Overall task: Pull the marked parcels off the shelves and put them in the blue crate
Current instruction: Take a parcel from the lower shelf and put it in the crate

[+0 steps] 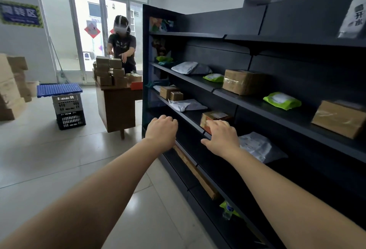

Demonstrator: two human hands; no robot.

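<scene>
A small cardboard parcel [214, 117] with a white label sits near the front edge of a black shelf [190, 119]. My right hand [222, 140] reaches toward it with fingers spread, its fingertips at the box's front face. Left of the parcel, my left hand [161, 132] hovers at the shelf edge, knuckles up, fingers loosely curled and holding nothing. A grey poly mailer [257, 146] lies just right of my right hand. No blue crate shows; a blue slatted lid [59, 89] tops stacked crates [69, 110] on the floor at left.
The black shelving holds more boxes [242, 81], green pouches [282, 100] and grey mailers [187, 104]. A long flat carton [195, 171] lies on a lower shelf. Another person [122, 44] stands behind a wooden table [115, 106] stacked with boxes. Cartons [11, 86] pile up at far left.
</scene>
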